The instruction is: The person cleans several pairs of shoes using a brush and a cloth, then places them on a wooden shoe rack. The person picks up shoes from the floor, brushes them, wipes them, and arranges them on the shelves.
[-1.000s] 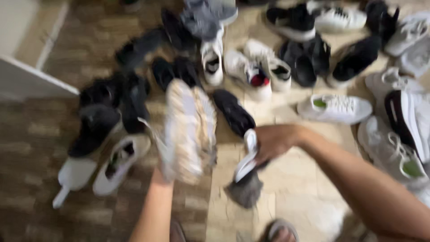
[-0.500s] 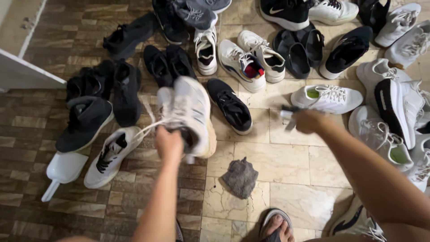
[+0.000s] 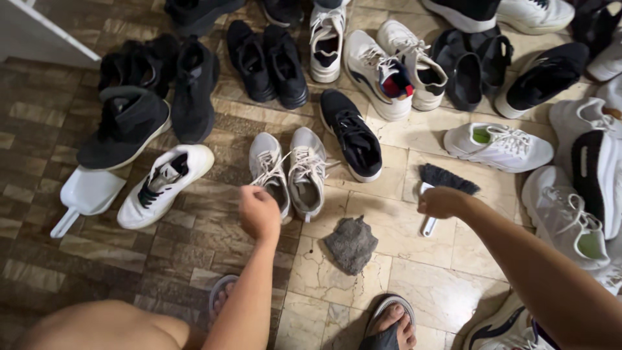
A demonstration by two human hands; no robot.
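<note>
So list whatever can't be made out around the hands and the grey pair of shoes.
Head view only:
- Brush: the right hand covers most of its white handle, so the grip can't be judged.
- Left hand: a fist seen from behind; its palm side is hidden.
- Grey pair of shoes: the left hand hides the left shoe's heel.
- Top-row shoes: cut off by the frame edge.

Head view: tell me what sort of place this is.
Probably a home floor, perhaps an entryway: tiled floor strewn with many pairs of shoes, a white dustpan, a grey rag, and a hand brush under the right hand.

Beige marble tile floor [image 3: 447,285] meets brown tile [image 3: 78,272], white wall [image 3: 39,35] top-left
</note>
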